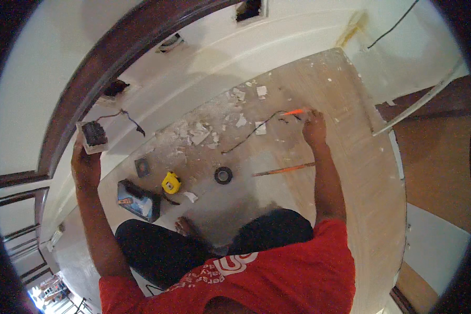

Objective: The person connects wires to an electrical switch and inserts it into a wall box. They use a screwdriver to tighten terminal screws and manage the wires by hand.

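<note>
We note a square fitting (93, 136) raised at far left, gripped by the left hand (86, 161), fingers wrapped at its lower edge, its dark face bordered in white. Thin wires (121, 112) run beside it. The right hand (314, 128), well apart over the floor, has its fingers pinched on a slim orange tool (293, 112), long axis roughly crosswise, narrow end pointing left, toward the fitting's side; the left hand is far nearer the fitting. Containers: the wall recess (115, 88) above the fitting looks dark inside; the dark case (139, 201) below, contents we cannot tell.
</note>
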A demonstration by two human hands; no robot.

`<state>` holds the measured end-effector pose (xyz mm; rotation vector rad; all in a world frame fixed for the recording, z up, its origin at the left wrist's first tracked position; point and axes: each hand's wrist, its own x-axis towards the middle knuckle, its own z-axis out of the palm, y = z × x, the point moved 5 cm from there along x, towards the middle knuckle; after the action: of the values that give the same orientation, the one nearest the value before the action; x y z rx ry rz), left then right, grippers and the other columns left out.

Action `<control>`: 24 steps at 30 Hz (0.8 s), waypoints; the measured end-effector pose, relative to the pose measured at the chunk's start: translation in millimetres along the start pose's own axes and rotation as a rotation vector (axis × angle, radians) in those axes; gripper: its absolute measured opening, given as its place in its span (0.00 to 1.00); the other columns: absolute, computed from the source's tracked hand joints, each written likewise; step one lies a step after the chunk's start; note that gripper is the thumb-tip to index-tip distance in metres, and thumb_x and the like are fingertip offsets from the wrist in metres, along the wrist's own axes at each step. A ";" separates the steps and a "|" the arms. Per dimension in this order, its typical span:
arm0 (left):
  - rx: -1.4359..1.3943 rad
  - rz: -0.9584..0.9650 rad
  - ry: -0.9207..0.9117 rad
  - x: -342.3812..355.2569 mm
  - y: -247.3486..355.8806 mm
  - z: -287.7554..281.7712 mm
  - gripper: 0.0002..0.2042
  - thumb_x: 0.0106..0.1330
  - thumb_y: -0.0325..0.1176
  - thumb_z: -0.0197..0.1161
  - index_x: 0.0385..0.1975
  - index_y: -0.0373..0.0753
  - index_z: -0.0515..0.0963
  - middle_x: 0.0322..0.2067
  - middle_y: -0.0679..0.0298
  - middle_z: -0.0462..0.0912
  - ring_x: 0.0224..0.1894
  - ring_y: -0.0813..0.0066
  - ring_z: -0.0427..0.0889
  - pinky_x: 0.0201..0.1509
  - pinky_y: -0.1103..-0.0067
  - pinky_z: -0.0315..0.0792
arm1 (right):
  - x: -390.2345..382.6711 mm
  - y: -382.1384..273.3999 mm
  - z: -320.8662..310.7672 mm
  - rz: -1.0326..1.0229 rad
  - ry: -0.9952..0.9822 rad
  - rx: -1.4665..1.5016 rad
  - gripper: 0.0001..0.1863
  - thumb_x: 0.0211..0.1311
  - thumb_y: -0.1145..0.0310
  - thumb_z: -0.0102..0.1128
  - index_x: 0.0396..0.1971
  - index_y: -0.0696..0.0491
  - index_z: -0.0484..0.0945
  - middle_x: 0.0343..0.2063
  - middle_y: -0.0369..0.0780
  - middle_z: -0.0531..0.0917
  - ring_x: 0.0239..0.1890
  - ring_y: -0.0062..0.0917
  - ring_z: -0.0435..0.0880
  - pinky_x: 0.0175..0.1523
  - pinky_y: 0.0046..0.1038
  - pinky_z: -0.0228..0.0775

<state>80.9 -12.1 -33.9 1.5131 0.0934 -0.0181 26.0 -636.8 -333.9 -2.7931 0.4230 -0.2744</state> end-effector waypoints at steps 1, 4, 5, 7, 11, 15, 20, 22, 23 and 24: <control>-0.100 -0.035 -0.005 -0.9 5.1 3.2 0.22 0.71 0.41 0.53 0.58 0.32 0.69 0.53 0.56 0.77 0.56 0.63 0.76 0.61 0.67 0.70 | 8.1 -0.1 4.9 -0.138 0.003 -0.040 0.18 0.57 0.77 0.54 0.49 0.54 0.78 0.54 0.45 0.76 0.56 0.45 0.73 0.56 0.40 0.70; 0.386 0.090 0.041 -2.0 13.2 14.4 0.24 0.69 0.43 0.55 0.58 0.31 0.69 0.53 0.55 0.77 0.55 0.62 0.76 0.60 0.67 0.70 | 19.4 6.7 12.1 -0.442 -0.106 -0.147 0.17 0.58 0.71 0.58 0.49 0.52 0.78 0.53 0.46 0.76 0.57 0.43 0.71 0.61 0.42 0.65; 0.250 0.049 0.002 6.0 10.5 19.8 0.24 0.69 0.44 0.55 0.57 0.32 0.69 0.53 0.55 0.77 0.55 0.62 0.77 0.60 0.66 0.71 | 18.4 19.0 22.5 -0.458 -0.115 -0.200 0.14 0.59 0.71 0.58 0.46 0.55 0.79 0.49 0.43 0.78 0.54 0.41 0.73 0.59 0.41 0.67; -0.086 -0.055 -0.008 5.7 18.5 4.8 0.24 0.69 0.45 0.54 0.57 0.33 0.69 0.52 0.55 0.77 0.53 0.59 0.78 0.60 0.64 0.72 | 18.9 -26.6 15.5 -0.314 -0.348 -0.200 0.14 0.59 0.67 0.60 0.45 0.55 0.79 0.45 0.44 0.80 0.49 0.40 0.76 0.56 0.41 0.68; -0.064 -0.086 -0.048 9.1 17.0 6.5 0.25 0.68 0.48 0.55 0.57 0.34 0.70 0.51 0.54 0.77 0.51 0.59 0.79 0.59 0.64 0.72 | 15.1 -8.8 1.7 -0.202 -0.101 0.018 0.13 0.65 0.67 0.55 0.46 0.57 0.78 0.39 0.47 0.81 0.44 0.42 0.78 0.52 0.42 0.70; -0.057 -0.106 -0.041 6.9 12.9 0.2 0.25 0.69 0.46 0.54 0.57 0.34 0.69 0.52 0.54 0.77 0.52 0.60 0.78 0.59 0.65 0.72 | -2.5 -71.8 -76.3 -0.094 0.001 0.541 0.14 0.71 0.66 0.50 0.47 0.59 0.76 0.35 0.45 0.79 0.40 0.36 0.79 0.48 0.34 0.70; 0.082 -0.071 0.005 4.2 22.4 13.7 0.24 0.68 0.46 0.54 0.54 0.32 0.72 0.48 0.56 0.79 0.51 0.64 0.78 0.56 0.67 0.70 | -25.3 -223.6 -185.2 -0.549 -0.590 0.782 0.13 0.66 0.68 0.54 0.47 0.56 0.76 0.36 0.44 0.78 0.42 0.33 0.78 0.48 0.31 0.68; 0.045 -0.121 0.016 7.6 27.3 16.1 0.23 0.67 0.45 0.56 0.53 0.32 0.72 0.48 0.56 0.80 0.50 0.65 0.78 0.56 0.68 0.71 | -51.2 -279.7 -187.5 -0.825 -0.948 0.726 0.15 0.62 0.66 0.57 0.47 0.54 0.78 0.39 0.45 0.80 0.44 0.39 0.79 0.50 0.36 0.70; 0.017 -0.151 0.009 10.2 25.2 19.4 0.23 0.67 0.45 0.57 0.53 0.32 0.72 0.48 0.56 0.80 0.50 0.65 0.79 0.56 0.68 0.71 | -67.7 -290.9 -165.9 -0.842 -1.101 0.661 0.14 0.61 0.65 0.58 0.45 0.53 0.78 0.37 0.46 0.81 0.41 0.43 0.80 0.48 0.39 0.70; -0.002 -0.157 0.045 9.3 26.3 20.0 0.23 0.66 0.44 0.58 0.53 0.31 0.72 0.48 0.56 0.80 0.49 0.65 0.79 0.55 0.68 0.72 | -88.7 -302.2 -132.0 -0.864 -1.255 0.608 0.14 0.60 0.64 0.59 0.44 0.53 0.79 0.35 0.46 0.82 0.39 0.47 0.80 0.47 0.42 0.71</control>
<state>93.0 -30.0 -7.4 1.5019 0.2482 -0.1100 -9.8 -368.6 -125.5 -1.8426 -0.9675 0.9581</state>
